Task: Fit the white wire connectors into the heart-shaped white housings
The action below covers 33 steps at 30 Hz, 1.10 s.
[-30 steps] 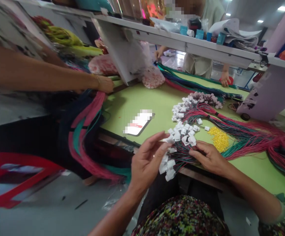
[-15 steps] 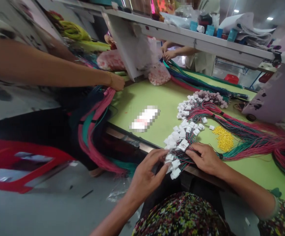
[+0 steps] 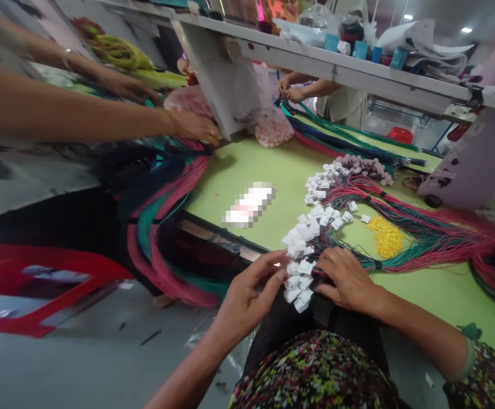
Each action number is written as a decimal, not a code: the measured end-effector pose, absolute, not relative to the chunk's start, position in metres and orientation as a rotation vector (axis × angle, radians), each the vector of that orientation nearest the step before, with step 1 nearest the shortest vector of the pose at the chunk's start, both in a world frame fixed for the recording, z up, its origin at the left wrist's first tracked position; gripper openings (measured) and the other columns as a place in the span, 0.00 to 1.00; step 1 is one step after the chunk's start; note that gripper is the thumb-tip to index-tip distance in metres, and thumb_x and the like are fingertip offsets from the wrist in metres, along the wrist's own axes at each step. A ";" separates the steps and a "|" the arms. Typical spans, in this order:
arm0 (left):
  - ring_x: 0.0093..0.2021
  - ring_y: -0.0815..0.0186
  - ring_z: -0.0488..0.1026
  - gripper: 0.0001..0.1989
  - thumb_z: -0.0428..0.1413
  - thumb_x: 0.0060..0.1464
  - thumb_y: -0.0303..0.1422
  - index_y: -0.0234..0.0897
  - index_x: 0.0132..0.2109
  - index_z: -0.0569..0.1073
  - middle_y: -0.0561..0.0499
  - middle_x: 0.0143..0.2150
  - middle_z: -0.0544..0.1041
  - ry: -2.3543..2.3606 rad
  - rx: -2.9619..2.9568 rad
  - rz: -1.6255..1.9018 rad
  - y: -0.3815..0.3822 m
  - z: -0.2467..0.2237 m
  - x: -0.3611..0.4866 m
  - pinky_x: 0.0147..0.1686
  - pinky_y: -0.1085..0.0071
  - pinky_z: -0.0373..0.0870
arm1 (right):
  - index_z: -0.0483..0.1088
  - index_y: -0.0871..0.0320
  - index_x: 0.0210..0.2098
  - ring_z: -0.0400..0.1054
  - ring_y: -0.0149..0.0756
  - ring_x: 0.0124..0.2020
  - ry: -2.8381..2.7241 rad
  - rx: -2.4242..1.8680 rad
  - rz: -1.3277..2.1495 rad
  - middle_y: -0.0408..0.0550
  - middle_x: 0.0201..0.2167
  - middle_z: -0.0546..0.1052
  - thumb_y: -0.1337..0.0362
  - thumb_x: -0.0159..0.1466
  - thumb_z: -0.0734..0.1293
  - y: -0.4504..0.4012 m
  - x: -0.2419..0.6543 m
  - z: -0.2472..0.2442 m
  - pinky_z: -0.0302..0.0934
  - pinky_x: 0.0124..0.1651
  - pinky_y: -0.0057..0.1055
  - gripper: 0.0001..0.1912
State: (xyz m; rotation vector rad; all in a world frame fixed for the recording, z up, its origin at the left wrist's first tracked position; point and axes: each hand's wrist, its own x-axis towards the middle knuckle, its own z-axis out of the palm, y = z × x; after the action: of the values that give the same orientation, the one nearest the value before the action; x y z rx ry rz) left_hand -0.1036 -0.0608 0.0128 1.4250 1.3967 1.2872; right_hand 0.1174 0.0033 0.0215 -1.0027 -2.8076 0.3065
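A cluster of white plastic connectors [image 3: 300, 236] on thin wires lies at the table's front edge, its lower end hanging over. My left hand [image 3: 251, 292] is at the cluster's left side, thumb and forefinger curved around the edge of a white connector [image 3: 293, 268]. On the other side, my right hand [image 3: 349, 281] is closed over the wires just behind the connectors, its thumb underneath. The wire bundle [image 3: 426, 258], red, green and black, runs right from there. Parts of the wires are hidden under my right hand.
Small yellow pieces [image 3: 387, 237] lie in a pile behind my right hand. More connectors [image 3: 349, 167] lie farther back. A blurred-out white object [image 3: 249, 205] is on the green table [image 3: 225, 165]. At left, a co-worker's hand [image 3: 196, 128] is over hanging wires [image 3: 157, 227], beside a red stool [image 3: 51, 284].
My right hand has shifted slightly left, its fingers lower over the wires. A tilted connector near its fingertips now sits lower among the others. The co-worker's second hand has come into view.
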 end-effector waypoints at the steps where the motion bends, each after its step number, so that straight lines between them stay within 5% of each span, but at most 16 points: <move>1: 0.39 0.59 0.81 0.15 0.59 0.60 0.36 0.38 0.53 0.76 0.43 0.45 0.82 1.341 1.313 1.280 -0.060 0.014 -0.103 0.41 0.62 0.79 | 0.73 0.60 0.46 0.63 0.47 0.47 -2.825 -1.012 0.301 0.55 0.47 0.74 0.63 0.65 0.70 0.004 0.116 0.022 0.56 0.49 0.41 0.11; 5: 0.35 0.62 0.81 0.14 0.62 0.59 0.37 0.38 0.50 0.78 0.45 0.43 0.83 1.144 1.067 1.331 -0.056 0.023 -0.100 0.37 0.68 0.79 | 0.73 0.60 0.39 0.63 0.45 0.44 -2.866 -0.927 0.409 0.53 0.41 0.76 0.68 0.65 0.68 0.007 0.117 0.025 0.53 0.48 0.42 0.03; 9: 0.36 0.66 0.80 0.10 0.60 0.61 0.32 0.41 0.49 0.79 0.48 0.44 0.84 1.103 1.028 1.604 -0.048 0.028 -0.096 0.40 0.72 0.77 | 0.70 0.58 0.38 0.64 0.39 0.38 -2.500 -0.784 0.899 0.47 0.34 0.74 0.68 0.66 0.65 0.015 0.129 0.030 0.56 0.46 0.39 0.02; 15: 0.57 0.54 0.77 0.19 0.52 0.65 0.27 0.40 0.61 0.73 0.40 0.58 0.79 1.155 1.954 1.444 -0.022 0.009 -0.082 0.57 0.53 0.73 | 0.70 0.54 0.35 0.66 0.34 0.31 -1.254 -0.738 1.607 0.41 0.29 0.73 0.51 0.58 0.76 0.035 0.142 0.039 0.62 0.37 0.32 0.17; 17: 0.62 0.50 0.73 0.21 0.53 0.63 0.26 0.39 0.62 0.72 0.39 0.59 0.79 1.158 2.378 1.268 -0.013 -0.001 -0.082 0.60 0.47 0.70 | 0.69 0.55 0.31 0.64 0.31 0.27 -0.962 -0.697 1.673 0.38 0.25 0.70 0.53 0.54 0.80 0.039 0.147 0.039 0.62 0.35 0.30 0.19; 22: 0.54 0.53 0.79 0.18 0.55 0.64 0.33 0.40 0.60 0.73 0.42 0.53 0.83 1.256 2.643 1.118 -0.006 -0.013 -0.093 0.55 0.53 0.76 | 0.67 0.56 0.30 0.56 0.24 0.21 -0.608 -0.643 1.669 0.35 0.23 0.66 0.61 0.55 0.80 0.036 0.173 0.029 0.60 0.30 0.25 0.17; 27: 0.46 0.54 0.81 0.17 0.58 0.61 0.30 0.40 0.57 0.75 0.44 0.47 0.85 1.229 2.679 1.227 -0.018 0.012 -0.086 0.49 0.54 0.79 | 0.69 0.56 0.32 0.59 0.25 0.22 -0.614 -0.659 1.683 0.36 0.24 0.68 0.63 0.58 0.78 0.025 0.184 0.023 0.62 0.31 0.27 0.13; 33: 0.64 0.48 0.70 0.35 0.61 0.58 0.34 0.41 0.69 0.60 0.36 0.68 0.69 1.077 1.921 1.288 -0.025 0.036 -0.017 0.60 0.47 0.71 | 0.73 0.57 0.39 0.69 0.30 0.27 -0.737 -0.673 1.728 0.42 0.28 0.77 0.59 0.57 0.78 0.023 0.176 0.026 0.66 0.36 0.30 0.15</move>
State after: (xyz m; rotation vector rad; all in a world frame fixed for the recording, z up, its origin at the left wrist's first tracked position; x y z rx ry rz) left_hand -0.0166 -0.0250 0.0359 1.9205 1.0775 1.2883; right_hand 0.1759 0.0229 0.0261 -0.6732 -0.7369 1.7283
